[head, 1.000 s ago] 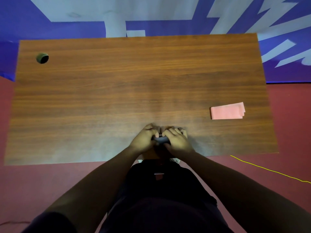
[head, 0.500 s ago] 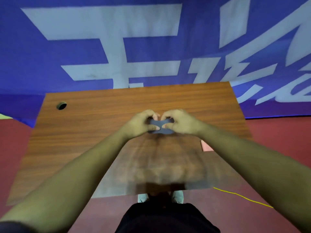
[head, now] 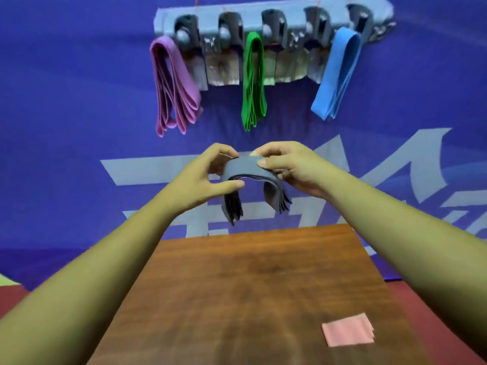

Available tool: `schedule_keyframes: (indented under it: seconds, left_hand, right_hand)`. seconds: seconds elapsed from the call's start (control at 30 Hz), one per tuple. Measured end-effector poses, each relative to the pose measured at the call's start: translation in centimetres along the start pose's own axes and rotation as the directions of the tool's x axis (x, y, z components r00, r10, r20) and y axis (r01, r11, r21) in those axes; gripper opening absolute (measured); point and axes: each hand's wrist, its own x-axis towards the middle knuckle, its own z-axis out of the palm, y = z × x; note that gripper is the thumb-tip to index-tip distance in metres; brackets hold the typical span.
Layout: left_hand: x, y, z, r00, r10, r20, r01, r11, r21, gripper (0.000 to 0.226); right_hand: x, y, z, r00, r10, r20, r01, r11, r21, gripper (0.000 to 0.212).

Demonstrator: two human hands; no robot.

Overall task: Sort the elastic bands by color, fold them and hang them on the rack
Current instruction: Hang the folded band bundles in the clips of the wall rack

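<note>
Left hand point(head: 203, 177) and right hand point(head: 287, 164): fingers clamped on folded grey bands point(head: 246, 168), held above bench point(head: 250, 285), below rack point(head: 274, 25).

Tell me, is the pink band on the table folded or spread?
Folded: the pink band lies on the table as a compact rectangle, layered edges showing at its right.

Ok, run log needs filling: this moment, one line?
left hand, right hand: grip grey bands | rack: purple, green, blue hung | table: pink band
</note>
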Motion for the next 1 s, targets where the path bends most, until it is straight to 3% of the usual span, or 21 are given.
schedule_keyframes:
  seconds: [0.13, 0.3, 0.4, 0.63, 0.8, 1.0]
  left_hand:
    - [2.3, 2.8, -2.1, 0.997, 0.011, -0.074, -0.018, 0.995, -0.098, 0.037]
    - [4.1, 5.4, -4.3, 0.989, 0.034, -0.146, -0.044, 0.996, -0.072, 0.035]
    - [4.9, 6.1, -5.3, 0.985, 0.048, -0.168, -0.056, 0.997, -0.044, 0.032]
    - [7.1, 8.3, -5.4, 0.976, 0.087, -0.198, -0.093, 0.995, -0.022, 0.029]
    - [10.4, 11.3, -3.8, 0.96, 0.168, -0.225, -0.146, 0.983, 0.112, 0.027]
    - [14.8, 15.3, -2.5, 0.935, 0.225, -0.275, -0.149, 0.951, 0.271, 0.026]
  right_hand:
    - [0.2, -3.6, -0.3, 0.988, -0.148, -0.045, 0.143, 0.983, -0.112, 0.021]
    - [0.3, -6.5, 0.2, 0.957, -0.287, -0.031, 0.26, 0.902, -0.345, 0.038]
    - [1.2, -7.4, 0.7, 0.922, -0.376, -0.088, 0.306, 0.851, -0.427, 0.034]
    - [1.5, -9.2, -1.4, 0.838, -0.487, -0.247, 0.39, 0.85, -0.356, 0.025]
    - [0.2, -11.4, -5.2, 0.768, -0.523, -0.369, 0.418, 0.846, -0.33, 0.01]
    - [-0.1, -13.2, -9.1, 0.672, -0.536, -0.511, 0.414, 0.844, -0.342, 0.015]
